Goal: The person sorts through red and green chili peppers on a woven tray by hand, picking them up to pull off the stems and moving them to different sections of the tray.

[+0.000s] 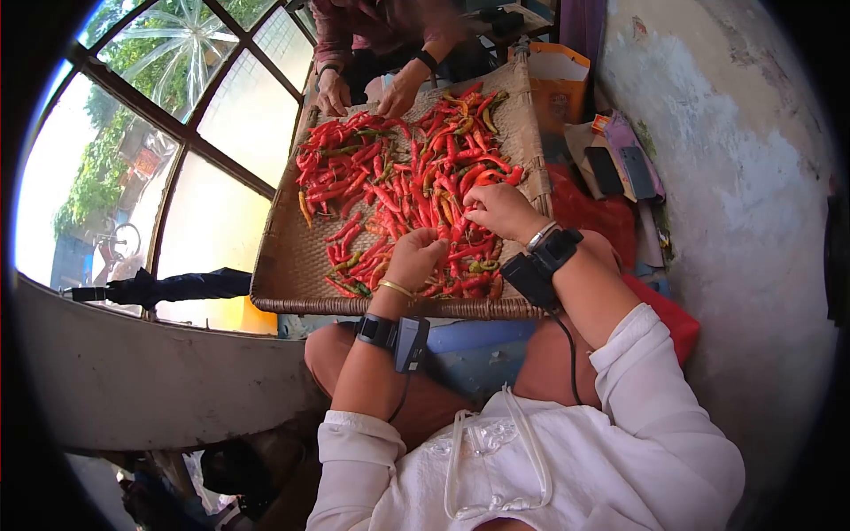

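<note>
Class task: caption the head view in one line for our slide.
A person's left hand and right hand over mostly red chillies on a woven tray, opposite another person's hands.

Slim red chillies: in the rectangular brown woven tray
Long black umbrella: left of the tray
Boxy orange bag: right of the tray's far end

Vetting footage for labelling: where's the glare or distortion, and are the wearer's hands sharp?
Head view: the window glares, washing out at far left; head view: lines bow and the edges fall to black; head view: left hand, right hand and peppers look fairly sharp.
</note>
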`<state>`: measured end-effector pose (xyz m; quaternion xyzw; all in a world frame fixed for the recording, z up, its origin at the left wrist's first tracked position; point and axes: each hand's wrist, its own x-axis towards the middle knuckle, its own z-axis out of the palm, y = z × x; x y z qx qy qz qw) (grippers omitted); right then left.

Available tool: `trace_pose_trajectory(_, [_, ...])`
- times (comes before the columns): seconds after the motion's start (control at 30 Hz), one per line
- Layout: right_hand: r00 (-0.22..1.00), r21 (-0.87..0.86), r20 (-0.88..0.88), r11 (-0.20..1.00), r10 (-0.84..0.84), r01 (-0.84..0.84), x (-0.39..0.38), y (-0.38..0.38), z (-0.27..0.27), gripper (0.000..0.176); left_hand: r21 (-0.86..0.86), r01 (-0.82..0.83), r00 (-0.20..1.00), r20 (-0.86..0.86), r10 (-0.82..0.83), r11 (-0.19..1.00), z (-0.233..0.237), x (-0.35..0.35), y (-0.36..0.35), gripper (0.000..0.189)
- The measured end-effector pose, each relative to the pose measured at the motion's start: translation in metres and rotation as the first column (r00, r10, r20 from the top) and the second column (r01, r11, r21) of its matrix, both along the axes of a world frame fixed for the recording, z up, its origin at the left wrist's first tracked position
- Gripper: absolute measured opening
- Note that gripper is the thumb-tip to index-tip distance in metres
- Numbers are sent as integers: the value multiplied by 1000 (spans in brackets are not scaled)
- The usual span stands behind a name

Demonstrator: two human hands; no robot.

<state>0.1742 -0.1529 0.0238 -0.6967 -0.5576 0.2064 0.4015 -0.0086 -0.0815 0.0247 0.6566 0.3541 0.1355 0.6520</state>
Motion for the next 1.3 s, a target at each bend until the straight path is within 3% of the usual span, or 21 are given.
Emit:
trace_pose_trajectory(0.07, [918,-152,345,977,196,-152,5,-5,-6,18,41,-37,999,-31,39,998,9,-15,3,12])
trace_pose_trajectory(0.1, [892,-303,354,937,280,-174,4,-6,-6,20,39,-40,999,-29,41,998,8,-22,7,12])
trace_pose_trajectory(0.2, [805,-429,468,890,365,-155,0,-6,-15,23,13,-31,998,-56,31,999,8,-30,23,13])
trace_pose_trajectory(0.3, [787,-440,485,884,381,-157,-2,0,-19,23,192,176,974,-174,-143,965,10,-31,39,15])
trace_pose_trajectory(0.43, [778,-546,488,834,395,-81,-6,7,-10,23,250,237,958,-218,-184,939,4,-8,77,18])
trace_pose_trajectory(0.47, [783,-614,473,788,404,-36,-7,8,-9,22,140,-11,999,34,6,990,10,0,81,28])
trace_pose_trajectory(0.5, [785,-622,466,782,408,-38,-9,9,-9,22,-30,-228,942,247,229,973,14,7,85,41])
trace_pose_trajectory(0.53, [765,-617,487,786,422,-41,-9,9,-9,19,-67,-273,904,324,280,960,13,11,94,55])
trace_pose_trajectory(0.6, [745,-611,512,791,429,-35,-8,12,-6,16,113,-284,923,299,240,952,6,17,88,48])
trace_pose_trajectory(0.67, [816,-595,424,800,394,-77,-9,11,-5,14,194,30,997,59,-42,981,-4,15,73,40])
trace_pose_trajectory(0.7, [814,-602,424,795,397,-74,-8,10,-7,14,186,29,997,64,-42,982,-10,12,64,40])
trace_pose_trajectory(0.77, [918,-368,262,910,297,-190,-5,9,-10,16,364,245,967,-30,-251,899,-21,6,47,37])
trace_pose_trajectory(0.83, [932,-328,223,922,287,-205,-5,9,-4,18,520,375,922,-122,-367,768,-17,5,42,37])
trace_pose_trajectory(0.9, [970,-226,58,950,236,-218,-8,10,9,19,513,349,925,-52,-377,784,-13,5,45,36])
trace_pose_trajectory(0.93, [966,-235,71,946,247,-224,-11,12,18,19,514,338,919,-1,-393,789,-9,5,47,35])
trace_pose_trajectory(1.0, [955,-95,-19,951,294,-295,-17,17,36,20,519,306,927,27,-373,798,2,4,45,29])
trace_pose_trajectory(1.07, [947,-103,13,943,320,-317,-19,25,47,21,308,312,935,70,-348,899,9,4,44,26])
trace_pose_trajectory(1.17, [878,-193,-422,924,226,-330,-17,42,48,23,221,256,950,122,-287,941,7,-1,52,17])
trace_pose_trajectory(1.2, [875,-192,-427,923,227,-334,-15,46,44,23,144,239,959,118,-256,960,9,-3,56,18])
trace_pose_trajectory(1.27, [830,-113,-550,977,92,-183,-7,55,24,23,191,165,974,125,-191,968,8,-5,68,21])
trace_pose_trajectory(1.3, [966,-39,-148,975,210,-218,3,59,3,19,112,127,989,60,-134,986,13,-6,74,21])
